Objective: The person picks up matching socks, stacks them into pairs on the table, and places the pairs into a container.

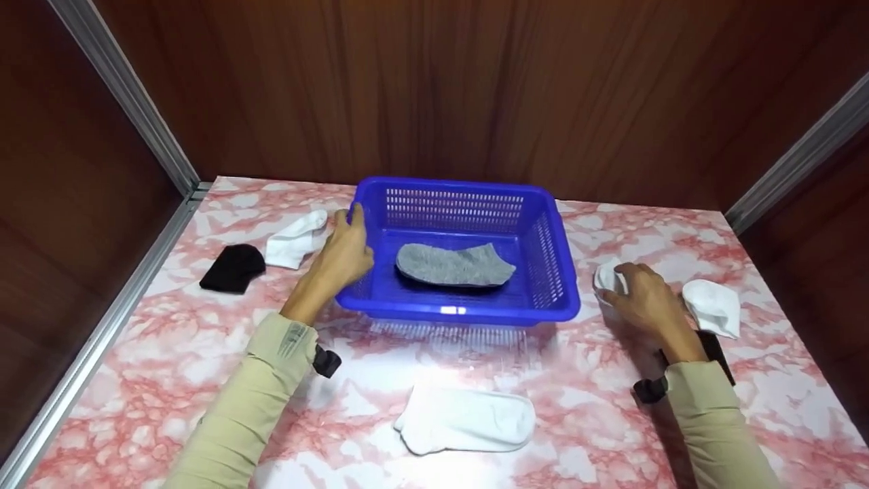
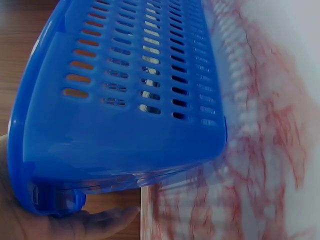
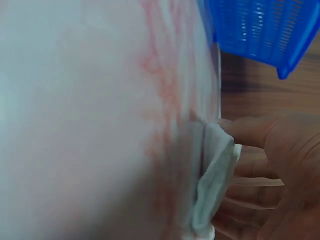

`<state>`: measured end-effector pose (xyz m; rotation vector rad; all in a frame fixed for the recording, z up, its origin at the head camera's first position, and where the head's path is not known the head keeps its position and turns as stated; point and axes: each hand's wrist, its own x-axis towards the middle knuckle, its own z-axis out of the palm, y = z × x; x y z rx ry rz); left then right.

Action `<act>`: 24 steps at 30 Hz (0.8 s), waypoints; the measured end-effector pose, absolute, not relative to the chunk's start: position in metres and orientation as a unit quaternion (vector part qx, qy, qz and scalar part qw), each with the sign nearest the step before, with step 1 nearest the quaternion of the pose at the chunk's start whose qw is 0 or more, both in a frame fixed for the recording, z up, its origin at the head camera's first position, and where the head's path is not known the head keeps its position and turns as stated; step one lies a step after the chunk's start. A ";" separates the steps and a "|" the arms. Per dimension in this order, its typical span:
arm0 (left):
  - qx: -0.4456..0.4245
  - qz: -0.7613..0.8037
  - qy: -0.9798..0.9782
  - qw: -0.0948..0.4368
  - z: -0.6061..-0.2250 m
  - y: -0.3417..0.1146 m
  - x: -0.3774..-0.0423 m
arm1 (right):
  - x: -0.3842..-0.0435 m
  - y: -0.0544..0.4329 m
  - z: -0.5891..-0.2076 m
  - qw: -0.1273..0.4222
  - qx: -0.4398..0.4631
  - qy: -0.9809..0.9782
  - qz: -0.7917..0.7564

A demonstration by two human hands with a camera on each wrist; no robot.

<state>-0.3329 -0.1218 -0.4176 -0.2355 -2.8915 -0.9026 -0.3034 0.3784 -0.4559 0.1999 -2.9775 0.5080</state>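
In the head view my left hand (image 1: 346, 255) grips the left rim of a blue plastic basket (image 1: 461, 314). The left wrist view shows that hand (image 2: 65, 225) at the basket's rim, with its fingers under the edge. A grey sock (image 1: 455, 265) lies flat inside the basket. To the basket's right, my right hand (image 1: 641, 292) holds a white sock (image 1: 606, 280) between thumb and fingers, low over the table. Seen from the right wrist, this white sock (image 3: 215, 175) is bunched upward, and the fingers behind it are partly hidden.
Another white sock (image 1: 465, 418) lies on the marbled table (image 1: 366, 421) in front of the basket. On the left are a black sock (image 1: 234, 268) and a white sock (image 1: 295, 239). Right of my right hand lies a white sock (image 1: 713, 307), with a black item (image 1: 716, 353) partly under my forearm. Brown panels enclose the table.
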 end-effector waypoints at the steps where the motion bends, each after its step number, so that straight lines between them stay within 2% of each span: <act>1: -0.076 -0.293 -0.952 0.047 -0.418 -0.121 -0.334 | -0.303 0.379 -0.457 0.056 0.061 -0.982 0.168; 15: -0.062 -0.297 -0.952 0.042 -0.416 -0.121 -0.333 | -0.299 0.383 -0.453 0.063 0.036 -0.971 0.227; 24: -0.060 -0.302 -0.950 0.047 -0.417 -0.121 -0.333 | -0.282 0.368 -0.437 0.118 0.044 -0.960 0.251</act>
